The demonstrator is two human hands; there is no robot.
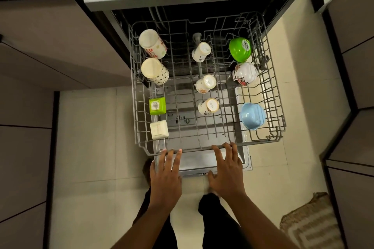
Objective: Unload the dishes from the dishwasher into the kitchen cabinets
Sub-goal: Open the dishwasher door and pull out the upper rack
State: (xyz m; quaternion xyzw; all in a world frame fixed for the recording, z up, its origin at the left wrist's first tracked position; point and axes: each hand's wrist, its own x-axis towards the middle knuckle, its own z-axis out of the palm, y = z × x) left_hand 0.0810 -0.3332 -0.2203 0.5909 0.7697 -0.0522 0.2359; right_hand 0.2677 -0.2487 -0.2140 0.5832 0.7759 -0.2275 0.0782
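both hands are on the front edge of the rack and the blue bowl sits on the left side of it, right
Not quite. In the head view the blue bowl sits on the right side of the rack, not the left. The left hand and right hand are both on its front edge.

Dim warm light, sharp centre, dark corners, wide-angle bending at edges.

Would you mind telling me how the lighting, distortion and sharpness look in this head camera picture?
Head view: wide-angle bending curves the grey wire dishwasher rack and cabinet edges outward; light is soft and even on the cream floor tiles, while the dishwasher's interior behind the rack falls dark; the glossy green plastic bowl carries a small highlight; the left hand and right hand look slightly soft.
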